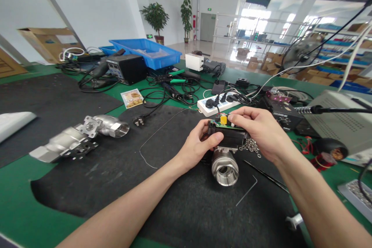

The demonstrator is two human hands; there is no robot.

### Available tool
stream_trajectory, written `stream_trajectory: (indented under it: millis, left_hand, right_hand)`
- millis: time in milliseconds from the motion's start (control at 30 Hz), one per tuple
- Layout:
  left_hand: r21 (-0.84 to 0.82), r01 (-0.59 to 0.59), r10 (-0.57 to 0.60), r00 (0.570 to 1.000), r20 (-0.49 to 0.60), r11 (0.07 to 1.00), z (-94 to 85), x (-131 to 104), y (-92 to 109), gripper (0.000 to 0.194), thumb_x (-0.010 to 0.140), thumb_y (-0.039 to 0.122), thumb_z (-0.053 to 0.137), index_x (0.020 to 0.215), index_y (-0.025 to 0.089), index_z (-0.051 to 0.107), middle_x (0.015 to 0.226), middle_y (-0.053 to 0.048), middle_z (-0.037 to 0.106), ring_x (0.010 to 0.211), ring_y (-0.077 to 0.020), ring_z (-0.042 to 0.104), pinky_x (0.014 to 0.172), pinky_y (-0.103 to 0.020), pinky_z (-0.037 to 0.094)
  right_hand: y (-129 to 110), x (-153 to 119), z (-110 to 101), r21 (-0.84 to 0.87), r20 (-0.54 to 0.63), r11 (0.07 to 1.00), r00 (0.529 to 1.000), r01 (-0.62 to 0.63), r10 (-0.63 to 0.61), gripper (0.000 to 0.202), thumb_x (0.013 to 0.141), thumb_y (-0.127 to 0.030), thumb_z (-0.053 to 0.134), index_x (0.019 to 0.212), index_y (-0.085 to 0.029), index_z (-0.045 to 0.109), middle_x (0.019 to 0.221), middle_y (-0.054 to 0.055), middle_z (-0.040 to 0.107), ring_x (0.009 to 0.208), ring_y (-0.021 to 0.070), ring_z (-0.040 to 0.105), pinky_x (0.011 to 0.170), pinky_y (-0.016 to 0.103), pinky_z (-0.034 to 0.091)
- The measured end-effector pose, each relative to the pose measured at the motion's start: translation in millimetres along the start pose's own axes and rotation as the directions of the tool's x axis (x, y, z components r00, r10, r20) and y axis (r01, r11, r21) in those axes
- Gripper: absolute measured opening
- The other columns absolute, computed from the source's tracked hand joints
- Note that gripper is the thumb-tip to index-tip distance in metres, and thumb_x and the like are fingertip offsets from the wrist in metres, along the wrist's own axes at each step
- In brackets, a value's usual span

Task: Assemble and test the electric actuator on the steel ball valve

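A steel ball valve stands on the black mat with a black actuator housing on top. Across the top of the housing lies a green circuit board bearing a yellow component. My left hand is closed around the left side of the housing, its thumb along the front. My right hand pinches the board's right end with thumb and forefinger; those fingertips partly cover it. Small nuts or washers are heaped beside the housing, below my right hand.
On the mat are a hex key, a long thin dark tool, a wrench and more steel valves at left. Behind my hands is a white power strip with tangled cords. A blue bin stands farther back.
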State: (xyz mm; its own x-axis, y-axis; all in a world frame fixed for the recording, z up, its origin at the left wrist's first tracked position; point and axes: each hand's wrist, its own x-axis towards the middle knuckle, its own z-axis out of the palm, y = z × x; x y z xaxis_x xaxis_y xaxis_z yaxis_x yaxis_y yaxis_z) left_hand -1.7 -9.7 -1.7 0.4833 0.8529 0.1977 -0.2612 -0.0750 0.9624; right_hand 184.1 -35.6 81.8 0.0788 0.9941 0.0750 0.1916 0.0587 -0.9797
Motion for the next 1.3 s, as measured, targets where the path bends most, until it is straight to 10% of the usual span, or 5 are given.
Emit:
stream_trajectory:
  millis: [1300]
  left_hand:
    - [-0.011, -0.001, 0.001, 1.000, 0.008, 1.000, -0.1, 0.1, -0.2, 0.052, 0.089, 0.050, 0.074, 0.126, 0.019, 0.054, 0.112, -0.006, 0.067, 0.079, -0.0138, 0.061, 0.064, -0.022, 0.051]
  right_hand:
    - [-2.1, -0.3, 1.3, -0.014, -0.008, 1.000, 1.000, 0.014, -0.014, 0.016, 0.078, -0.032, 0.081, 0.084, -0.018, 0.078, 0.083, 0.001, 0.076, 0.077, 0.0134, 0.062, 0.070, 0.026, 0.045]
